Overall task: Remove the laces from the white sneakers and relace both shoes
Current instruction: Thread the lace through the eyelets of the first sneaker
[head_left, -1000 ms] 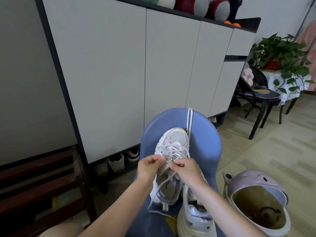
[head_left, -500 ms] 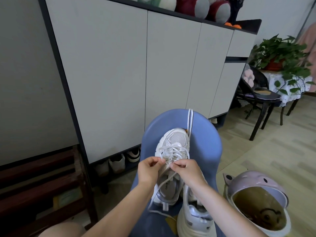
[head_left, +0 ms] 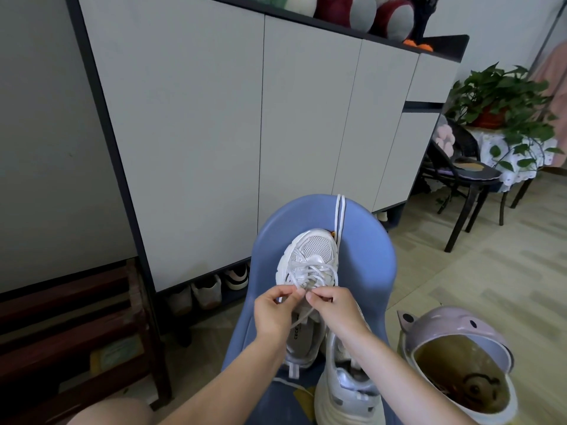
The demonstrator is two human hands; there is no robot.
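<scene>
Left hand [head_left: 274, 314] is observed with fingers curled, its grip narrowed to a pinch on the lace [head_left: 310, 279] at the upper eyelets. Right hand [head_left: 336, 311] is likewise curled, thumb and forefinger pinched on the same lace just beside the left; the two grips nearly touch over the tongue. Whether an eyelet is being threaded or cleared cannot be told from this view.

The lace is judged soft, flat and limp, offering no stiffness except at its tip; it is best taken close to the end and fed straight. Some slip through the fingers is to be expected, so a firm pinch is advised.

The laced sneaker [head_left: 308, 271] lies toe away on the blue chair [head_left: 368, 265], sole down. It is judged light, with a yielding mesh upper and a stiff sole; steadying at the eyelet row is preferable. The second sneaker [head_left: 346, 391] stands just beside it, nearer the person, partly under the right forearm. A loose lace [head_left: 340, 216] is draped over the chair back
</scene>
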